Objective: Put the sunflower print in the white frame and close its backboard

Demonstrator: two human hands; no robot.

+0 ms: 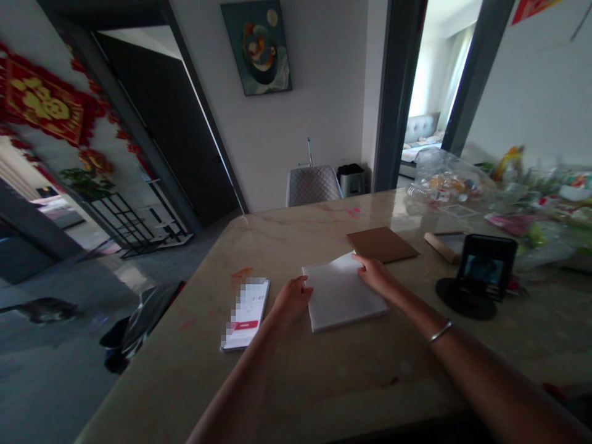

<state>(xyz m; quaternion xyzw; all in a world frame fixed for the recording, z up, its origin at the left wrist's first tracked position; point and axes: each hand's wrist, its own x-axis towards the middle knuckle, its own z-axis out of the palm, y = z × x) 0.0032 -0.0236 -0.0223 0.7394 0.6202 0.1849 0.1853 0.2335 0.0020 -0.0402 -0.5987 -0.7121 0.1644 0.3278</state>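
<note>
Left hand (pixel 293 301) and right hand (pixel 374 275) apart, open, fingertips resting on opposite edges of white square sheet (pixel 345 295) between them; brown card square (pixel 382 244) just beyond right hand; smartphone (pixel 245 314) beside left hand

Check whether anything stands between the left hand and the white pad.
Nothing visible: the left hand is right at the white pad's edge; the phone lies on the hand's other side.

Narrow gap between smartphone (pixel 245 314) and white sheet (pixel 345 293), phone stand (pixel 476 277) blocking rightward reach
</note>
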